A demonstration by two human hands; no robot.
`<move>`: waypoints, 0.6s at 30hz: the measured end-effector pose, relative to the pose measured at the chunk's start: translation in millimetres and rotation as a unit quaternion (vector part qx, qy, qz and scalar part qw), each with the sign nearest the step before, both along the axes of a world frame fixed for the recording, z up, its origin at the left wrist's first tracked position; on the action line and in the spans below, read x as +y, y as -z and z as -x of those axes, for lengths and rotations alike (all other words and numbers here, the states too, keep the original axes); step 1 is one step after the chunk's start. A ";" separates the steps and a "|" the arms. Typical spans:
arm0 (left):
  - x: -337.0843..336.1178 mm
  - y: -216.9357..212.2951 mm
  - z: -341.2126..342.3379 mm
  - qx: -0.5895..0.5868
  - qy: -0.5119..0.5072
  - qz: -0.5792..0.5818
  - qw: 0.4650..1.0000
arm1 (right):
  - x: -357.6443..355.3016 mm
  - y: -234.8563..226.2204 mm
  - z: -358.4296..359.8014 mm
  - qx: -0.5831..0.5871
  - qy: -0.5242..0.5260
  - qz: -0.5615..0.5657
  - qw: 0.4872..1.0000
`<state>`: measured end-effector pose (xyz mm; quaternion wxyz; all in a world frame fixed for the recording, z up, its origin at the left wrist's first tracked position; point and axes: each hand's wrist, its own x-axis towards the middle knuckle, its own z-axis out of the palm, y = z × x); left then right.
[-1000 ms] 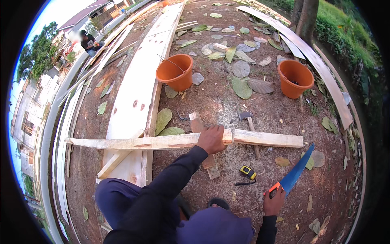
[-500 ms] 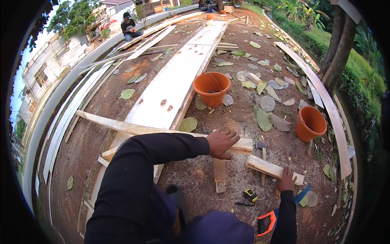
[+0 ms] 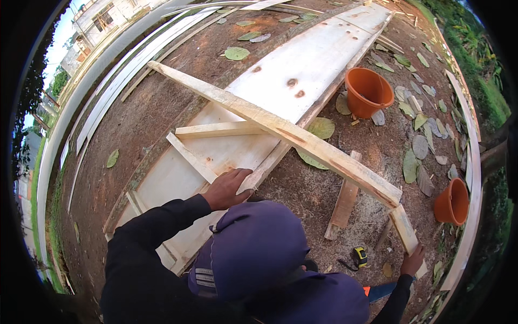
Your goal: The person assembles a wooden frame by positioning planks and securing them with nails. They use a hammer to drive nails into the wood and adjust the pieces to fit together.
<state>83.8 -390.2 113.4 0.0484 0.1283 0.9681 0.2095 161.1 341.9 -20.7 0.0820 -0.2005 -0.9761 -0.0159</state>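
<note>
My right hand [image 3: 413, 260] grips the near end of a short wooden block [image 3: 403, 229] at the lower right; the block's other end meets the tip of a long wooden beam [image 3: 280, 129]. That beam lies slantwise across a large pale wooden panel [image 3: 318, 65]. My left hand [image 3: 229, 189], fingers extended, rests on the panel's framed near edge, beside a thin crosspiece [image 3: 191, 157]. Under the beam a short plank [image 3: 343, 205] lies on the ground. A hammer handle [image 3: 384, 235] shows partly beside the block.
A yellow and black tape measure [image 3: 360, 257] lies on the soil. The saw [image 3: 380, 291] is mostly hidden by my right arm and clothing. Two orange buckets stand to the right, one nearer the panel [image 3: 369, 93], one farther right [image 3: 452, 202]. Long boards [image 3: 135, 70] lie at left.
My left hand has let go of the long beam and moved left onto the panel's edge. My right hand has brought the short block against the beam's end. The view has shifted left and down.
</note>
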 end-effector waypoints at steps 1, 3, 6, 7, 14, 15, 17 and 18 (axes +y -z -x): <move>-18.4 17.0 -25.1 -0.008 -0.058 -0.023 0.998 | -0.5 -15.9 0.0 -0.004 -0.011 0.000 1.000; -38.9 40.1 -65.0 0.013 -0.166 -0.067 0.984 | -3.4 -50.1 3.4 -0.002 -0.021 0.000 1.000; -48.3 59.1 -73.6 0.037 -0.270 -0.118 0.955 | -47.2 -116.0 27.0 0.041 -0.102 0.074 0.991; -46.9 59.5 -64.7 0.034 -0.287 -0.136 0.947 | -75.9 -142.6 40.5 0.048 -0.128 0.098 0.986; -48.1 66.8 79.8 -0.021 -0.268 -0.358 0.894 | -287.7 -243.1 157.3 -0.004 -0.343 0.109 0.933; -45.9 68.8 97.3 -0.058 -0.273 -0.404 0.871 | -309.2 -245.0 169.9 -0.015 -0.365 0.112 0.924; -39.8 78.7 125.6 -0.175 -0.297 -0.543 0.766 | -346.6 -243.3 189.0 -0.031 -0.407 0.126 0.904; -31.6 75.4 135.5 -0.234 -0.283 -0.607 0.705 | -359.2 -238.7 194.7 -0.017 -0.417 0.125 0.900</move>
